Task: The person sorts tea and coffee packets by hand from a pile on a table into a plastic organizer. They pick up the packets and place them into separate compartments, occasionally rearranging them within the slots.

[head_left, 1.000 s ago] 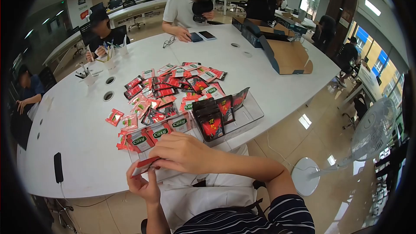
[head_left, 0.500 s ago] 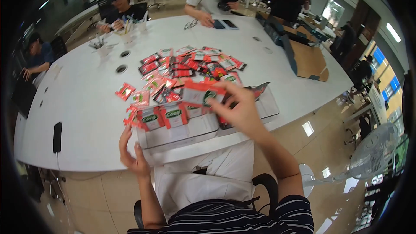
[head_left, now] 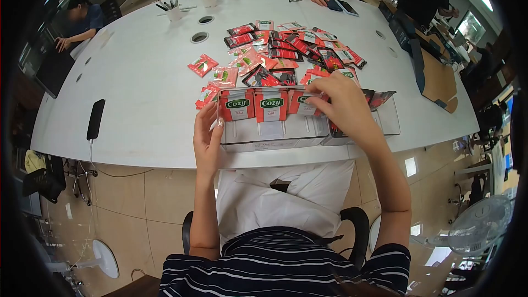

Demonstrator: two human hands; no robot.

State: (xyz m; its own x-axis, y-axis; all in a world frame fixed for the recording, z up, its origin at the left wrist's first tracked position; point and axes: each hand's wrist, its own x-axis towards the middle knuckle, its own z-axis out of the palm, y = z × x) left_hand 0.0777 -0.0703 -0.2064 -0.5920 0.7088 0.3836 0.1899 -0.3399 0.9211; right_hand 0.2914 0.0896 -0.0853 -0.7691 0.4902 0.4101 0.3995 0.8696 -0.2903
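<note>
Red and white Cozy packets [head_left: 271, 105] stand in a row along the far side of a clear plastic tray [head_left: 264, 144] at the table's near edge. My left hand [head_left: 208, 135] is at the tray's left end, its fingers curled against the wall beside the leftmost packet [head_left: 237, 106]. Over the row's right end, my right hand [head_left: 344, 102] has its fingers pinched at the packet there [head_left: 302, 103]. Dark packets [head_left: 379, 99] lie in the right section, partly behind my right hand. Behind the tray spreads a pile of red, pink and black packets [head_left: 286, 49].
A black phone with a cable [head_left: 95, 119] lies on the left of the white table [head_left: 143, 99]. Cups of pens [head_left: 209, 0] stand at the back. An open cardboard box [head_left: 434, 80] is at the right. Other people are around the table.
My right hand has brought a packet down to the row's right end. My left hand has come against the tray's left end. The camera view has shifted.
</note>
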